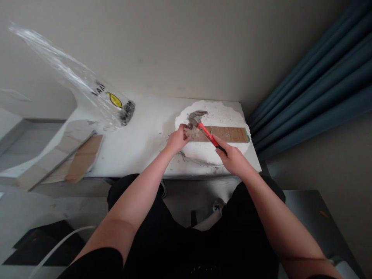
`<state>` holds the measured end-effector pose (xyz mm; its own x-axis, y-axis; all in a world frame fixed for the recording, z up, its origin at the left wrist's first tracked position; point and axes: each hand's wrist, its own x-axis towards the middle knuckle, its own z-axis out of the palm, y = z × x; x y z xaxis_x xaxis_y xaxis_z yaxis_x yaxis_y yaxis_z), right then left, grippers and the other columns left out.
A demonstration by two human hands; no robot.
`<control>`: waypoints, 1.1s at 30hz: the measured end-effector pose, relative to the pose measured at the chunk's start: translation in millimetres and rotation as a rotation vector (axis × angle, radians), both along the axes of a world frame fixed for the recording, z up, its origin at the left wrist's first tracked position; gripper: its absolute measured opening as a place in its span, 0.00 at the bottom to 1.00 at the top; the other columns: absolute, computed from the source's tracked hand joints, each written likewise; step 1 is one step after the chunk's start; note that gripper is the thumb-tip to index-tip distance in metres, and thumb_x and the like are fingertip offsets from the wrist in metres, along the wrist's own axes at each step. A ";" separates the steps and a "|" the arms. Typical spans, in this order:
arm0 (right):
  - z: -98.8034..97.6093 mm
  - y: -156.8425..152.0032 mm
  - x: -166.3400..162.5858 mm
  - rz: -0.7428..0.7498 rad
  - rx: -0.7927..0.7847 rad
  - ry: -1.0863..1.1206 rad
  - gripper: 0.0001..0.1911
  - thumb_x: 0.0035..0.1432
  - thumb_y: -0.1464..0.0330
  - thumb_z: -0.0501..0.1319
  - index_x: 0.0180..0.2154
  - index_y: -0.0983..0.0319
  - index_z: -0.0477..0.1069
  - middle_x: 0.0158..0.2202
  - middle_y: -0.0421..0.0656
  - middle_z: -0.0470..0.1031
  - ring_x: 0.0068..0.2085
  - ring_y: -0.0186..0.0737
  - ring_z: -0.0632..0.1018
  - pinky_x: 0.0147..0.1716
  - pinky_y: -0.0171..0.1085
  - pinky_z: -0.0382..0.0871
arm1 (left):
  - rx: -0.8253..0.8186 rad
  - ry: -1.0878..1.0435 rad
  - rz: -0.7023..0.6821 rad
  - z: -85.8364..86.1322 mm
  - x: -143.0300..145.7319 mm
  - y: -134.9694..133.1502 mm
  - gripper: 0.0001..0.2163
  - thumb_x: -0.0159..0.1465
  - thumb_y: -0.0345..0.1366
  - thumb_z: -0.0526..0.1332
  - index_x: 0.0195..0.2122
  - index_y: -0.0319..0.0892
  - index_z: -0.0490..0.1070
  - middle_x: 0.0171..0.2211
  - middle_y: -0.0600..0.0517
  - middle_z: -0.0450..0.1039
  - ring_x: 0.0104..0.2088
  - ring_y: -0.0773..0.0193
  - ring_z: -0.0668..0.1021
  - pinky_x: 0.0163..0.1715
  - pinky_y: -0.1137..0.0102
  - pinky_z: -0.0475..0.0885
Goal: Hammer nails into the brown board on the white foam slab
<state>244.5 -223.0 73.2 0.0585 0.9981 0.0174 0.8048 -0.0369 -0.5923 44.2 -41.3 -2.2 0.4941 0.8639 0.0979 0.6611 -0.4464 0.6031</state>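
My right hand [232, 157] is closed round the black end of a red-handled claw hammer [203, 130]. The hammer's grey head [195, 117] hovers over the left end of a wooden plank [229, 134]. That plank lies across a white foam slab [221, 112] with broken edges. My left hand [176, 139] is pinched at the plank's left end, right under the hammer head; what its fingers pinch is too small to make out.
A low white table [139, 143] carries the foam slab. A clear plastic bag [87, 87] with a yellow label lies at its left. Wooden planks [72, 155] rest off the table's left edge. Blue curtains [319, 77] hang at right. My black-clad knees are below.
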 end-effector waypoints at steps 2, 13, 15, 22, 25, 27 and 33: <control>0.4 -0.7 -0.7 -0.005 -0.030 -0.030 0.31 0.70 0.66 0.53 0.72 0.52 0.57 0.56 0.48 0.79 0.54 0.56 0.80 0.52 0.50 0.73 | -0.001 0.009 0.001 0.9 0.2 -0.1 0.23 0.62 0.30 0.63 0.57 0.45 0.61 0.37 0.51 0.80 0.37 0.58 0.80 0.38 0.67 0.69; -3.0 0.3 -4.1 -0.001 -0.045 -0.054 0.30 0.70 0.66 0.53 0.72 0.51 0.57 0.53 0.48 0.81 0.49 0.56 0.82 0.49 0.50 0.74 | -0.028 0.041 0.004 4.9 0.4 -1.3 0.23 0.61 0.29 0.63 0.57 0.45 0.62 0.38 0.50 0.80 0.39 0.57 0.81 0.40 0.66 0.71; -3.5 0.3 -4.4 -0.009 -0.030 -0.039 0.31 0.70 0.65 0.52 0.72 0.52 0.56 0.54 0.48 0.81 0.50 0.56 0.82 0.49 0.49 0.74 | -0.043 0.033 -0.005 4.9 -0.1 -1.3 0.23 0.60 0.29 0.63 0.56 0.45 0.62 0.38 0.50 0.80 0.37 0.57 0.81 0.38 0.66 0.71; -2.6 -1.7 -8.2 0.013 -0.048 -0.021 0.30 0.70 0.65 0.53 0.71 0.54 0.59 0.56 0.50 0.79 0.51 0.56 0.81 0.50 0.50 0.74 | -0.065 -0.066 0.020 2.9 -0.3 0.7 0.19 0.60 0.30 0.64 0.52 0.44 0.64 0.38 0.49 0.79 0.38 0.58 0.81 0.38 0.67 0.72; -1.7 -1.5 -9.3 0.006 -0.011 0.011 0.31 0.70 0.65 0.53 0.72 0.54 0.57 0.58 0.50 0.78 0.54 0.56 0.80 0.51 0.50 0.73 | -0.081 -0.074 0.010 2.1 0.6 0.7 0.20 0.62 0.31 0.63 0.55 0.44 0.61 0.39 0.50 0.80 0.38 0.60 0.81 0.40 0.68 0.72; -1.8 -0.9 -9.8 0.004 -0.013 0.008 0.31 0.70 0.65 0.53 0.72 0.54 0.57 0.59 0.49 0.77 0.56 0.56 0.79 0.52 0.50 0.73 | -0.054 -0.028 0.010 2.1 1.4 -0.1 0.19 0.63 0.32 0.62 0.55 0.44 0.62 0.40 0.50 0.80 0.39 0.59 0.82 0.39 0.68 0.72; -3.4 -1.5 -9.0 0.024 -0.043 -0.013 0.30 0.70 0.66 0.53 0.71 0.53 0.59 0.58 0.48 0.78 0.54 0.54 0.80 0.52 0.48 0.73 | -0.015 0.053 0.049 0.0 3.5 -1.9 0.22 0.62 0.33 0.63 0.57 0.43 0.61 0.38 0.47 0.79 0.39 0.54 0.82 0.36 0.67 0.70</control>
